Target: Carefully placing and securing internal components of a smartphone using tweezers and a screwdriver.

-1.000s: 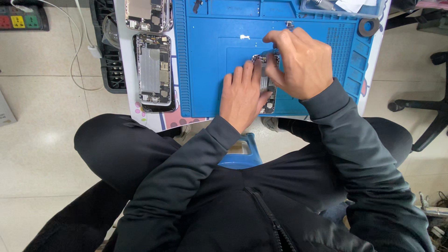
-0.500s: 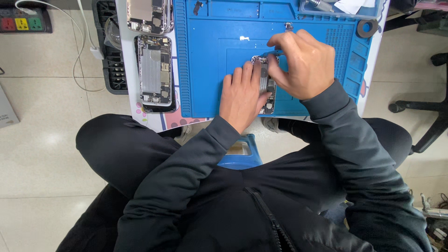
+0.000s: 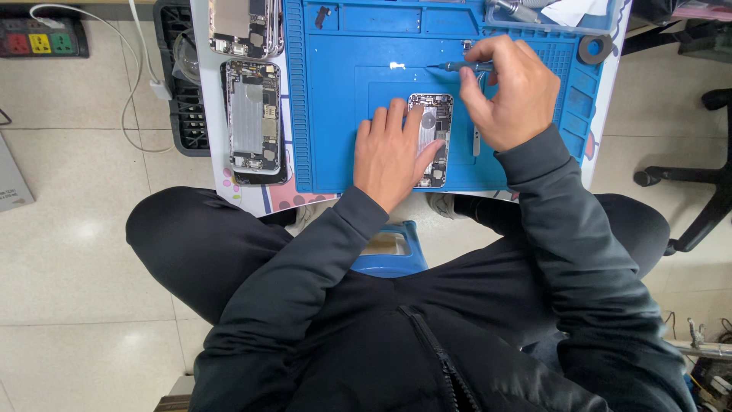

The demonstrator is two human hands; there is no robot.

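Note:
An opened phone body (image 3: 432, 126) lies on the blue work mat (image 3: 343, 114), its insides facing up. My left hand (image 3: 390, 156) rests flat on the phone's left side and holds it down. My right hand (image 3: 512, 91) is lifted off to the upper right of the phone and grips a thin blue screwdriver (image 3: 461, 67), whose tip points left over the mat. A small white speck (image 3: 396, 65) lies on the mat just left of the tip.
Two more opened phone bodies (image 3: 255, 126) (image 3: 244, 27) lie left of the mat on the table edge. A black rack (image 3: 183, 99) and a power strip (image 3: 42, 38) sit on the floor at left. A roll of tape (image 3: 595, 48) is at the mat's right corner; an office chair base (image 3: 686, 183) stands at right.
My right hand has lifted away from the phone toward the upper right, uncovering it and showing the screwdriver. My left hand stays on the phone.

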